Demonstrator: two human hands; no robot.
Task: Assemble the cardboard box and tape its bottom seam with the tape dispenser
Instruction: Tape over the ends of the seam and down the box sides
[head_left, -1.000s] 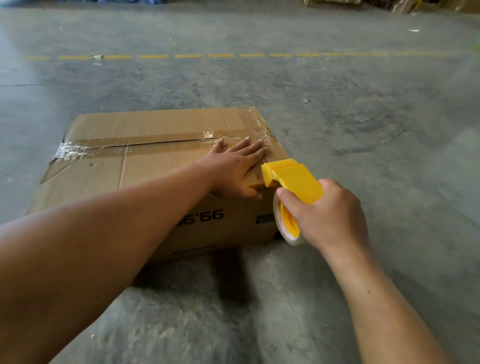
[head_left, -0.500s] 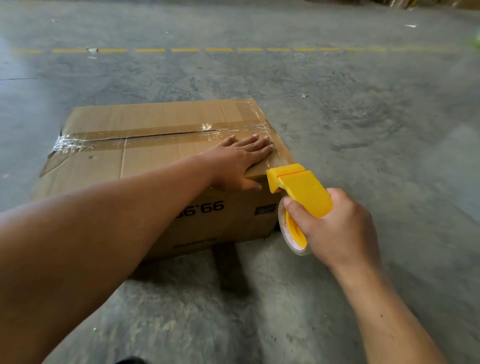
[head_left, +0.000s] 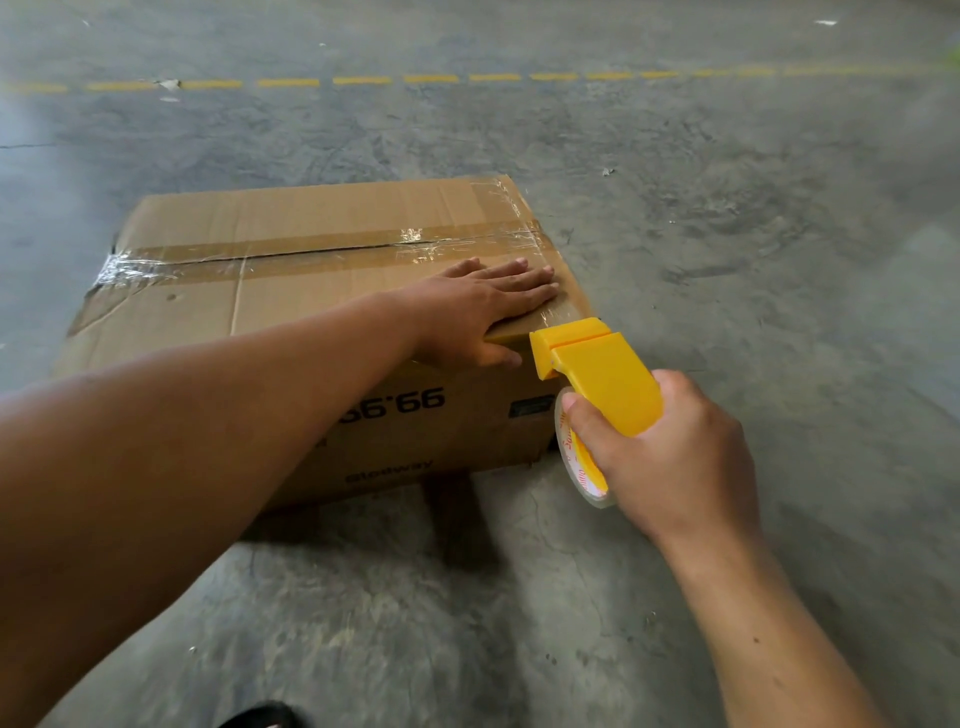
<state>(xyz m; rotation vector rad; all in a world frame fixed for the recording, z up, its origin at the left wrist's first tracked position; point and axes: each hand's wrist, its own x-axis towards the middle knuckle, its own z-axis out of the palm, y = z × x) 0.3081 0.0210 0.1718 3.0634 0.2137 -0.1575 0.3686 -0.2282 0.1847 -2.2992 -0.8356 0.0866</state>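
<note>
A brown cardboard box (head_left: 291, 291) lies on the concrete floor with its flaps folded shut on top. Clear tape (head_left: 218, 260) runs along the centre seam and also across the right edge. My left hand (head_left: 478, 306) presses flat, fingers spread, on the near right corner of the top. My right hand (head_left: 670, 457) grips a yellow tape dispenser (head_left: 597, 374) with a roll of clear tape, its head touching the box's near right corner just beside my left thumb.
Grey concrete floor (head_left: 727, 260) surrounds the box. A dashed yellow line (head_left: 431, 79) crosses the floor far behind it. A dark shoe tip (head_left: 260, 717) shows at the bottom edge.
The dispenser has stayed against the near right corner, slipping slightly down and right. My left hand stays flat on the box, its fingers reaching a little farther right.
</note>
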